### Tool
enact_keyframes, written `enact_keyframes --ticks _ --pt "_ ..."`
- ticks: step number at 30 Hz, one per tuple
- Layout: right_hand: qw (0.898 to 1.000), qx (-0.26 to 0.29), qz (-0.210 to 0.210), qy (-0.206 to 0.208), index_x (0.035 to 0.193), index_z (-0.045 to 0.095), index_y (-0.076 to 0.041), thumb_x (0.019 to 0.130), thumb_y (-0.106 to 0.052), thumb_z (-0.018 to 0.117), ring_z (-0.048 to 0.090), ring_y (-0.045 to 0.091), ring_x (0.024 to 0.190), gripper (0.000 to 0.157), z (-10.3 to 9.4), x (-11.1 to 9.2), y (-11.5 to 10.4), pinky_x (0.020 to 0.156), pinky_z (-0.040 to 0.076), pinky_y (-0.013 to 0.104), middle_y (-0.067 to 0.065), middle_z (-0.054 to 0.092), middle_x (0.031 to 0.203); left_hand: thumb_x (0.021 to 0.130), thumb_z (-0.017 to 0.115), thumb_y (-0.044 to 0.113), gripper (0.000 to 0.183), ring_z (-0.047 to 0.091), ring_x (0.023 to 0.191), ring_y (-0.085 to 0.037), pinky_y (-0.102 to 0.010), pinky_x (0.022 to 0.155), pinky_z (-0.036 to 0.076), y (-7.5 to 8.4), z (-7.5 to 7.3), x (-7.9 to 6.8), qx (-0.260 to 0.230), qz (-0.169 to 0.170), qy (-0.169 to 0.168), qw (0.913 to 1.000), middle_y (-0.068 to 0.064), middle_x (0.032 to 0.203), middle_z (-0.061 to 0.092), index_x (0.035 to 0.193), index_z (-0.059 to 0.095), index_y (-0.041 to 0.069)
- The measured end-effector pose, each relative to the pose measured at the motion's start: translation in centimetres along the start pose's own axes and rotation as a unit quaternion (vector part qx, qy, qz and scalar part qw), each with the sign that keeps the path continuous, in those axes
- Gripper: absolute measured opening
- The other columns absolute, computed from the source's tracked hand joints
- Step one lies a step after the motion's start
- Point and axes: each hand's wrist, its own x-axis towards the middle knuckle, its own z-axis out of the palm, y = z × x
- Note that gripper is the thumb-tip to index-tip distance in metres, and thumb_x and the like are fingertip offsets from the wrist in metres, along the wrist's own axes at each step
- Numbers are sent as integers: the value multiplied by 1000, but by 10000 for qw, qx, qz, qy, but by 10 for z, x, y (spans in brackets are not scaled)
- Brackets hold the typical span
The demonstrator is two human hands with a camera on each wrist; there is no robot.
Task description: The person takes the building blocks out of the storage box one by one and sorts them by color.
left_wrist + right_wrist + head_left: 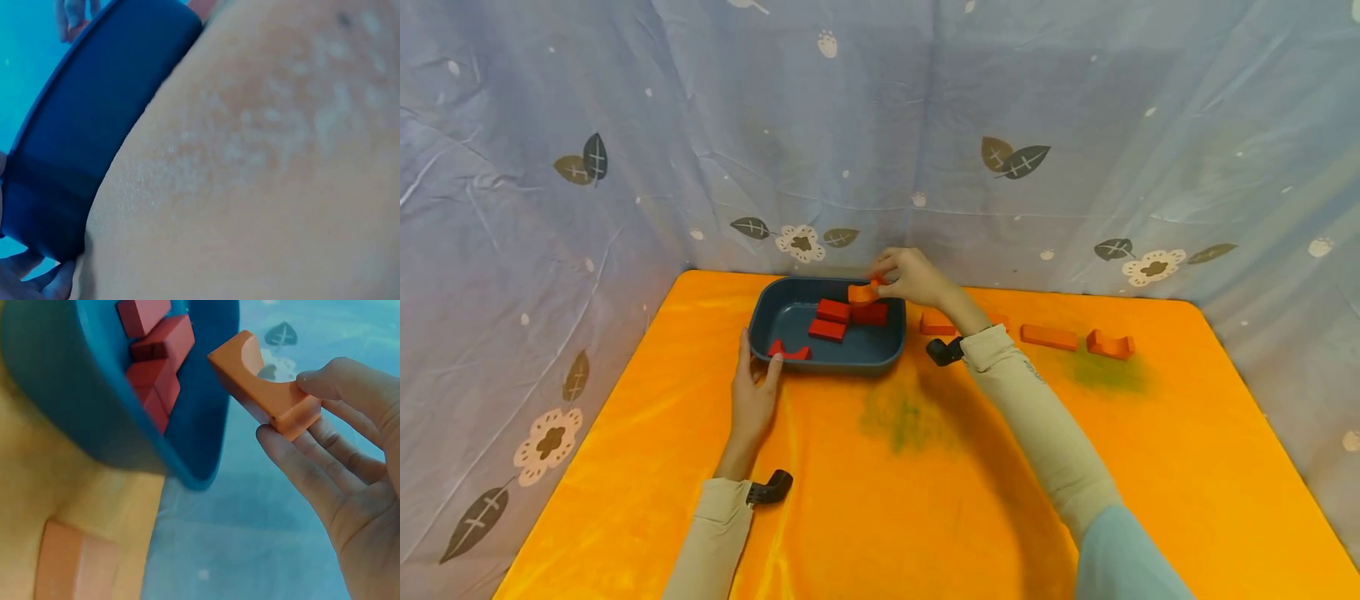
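Observation:
My right hand [916, 277] pinches an orange toy block with a curved notch [265, 394] between thumb and fingers. In the head view it overlaps the back right of a dark blue tub [827, 367]. Several red blocks [832, 311] lie inside, with a notched red block [790, 353] by the front left wall. My left hand [752, 408] holds the tub's front left corner, thumb at the front rim and fingers along the side. The tub's outer wall [106, 94] fills part of the left wrist view.
Right of the tub, an orange block [936, 323], a long orange block [1048, 337] and a notched orange block [1110, 344] lie in a row, with another partly hidden behind my right wrist. A patterned curtain [880, 150] hangs behind the orange-covered table [865, 500].

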Motion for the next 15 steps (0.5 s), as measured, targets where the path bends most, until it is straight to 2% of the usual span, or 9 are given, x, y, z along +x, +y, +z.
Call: enact_keyframes --ticks 8,15 --pt "9986 308 340 261 113 73 0 87 -7 73 59 30 108 27 -6 -27 22 90 54 41 16 63 118 102 53 13 72 34 138 -40 -52 111 33 -1 1 -1 -62 22 -12 10000 -19 161 16 157 7 5" --pt "9986 295 194 385 115 73 -1 87 -6 74 61 29 99 29 -15 -42 32 84 55 41 15 65 114 102 53 15 73 35 138 -40 -52 111 33 0 1 0 22 7 37 10000 -20 160 18 158 8 6"
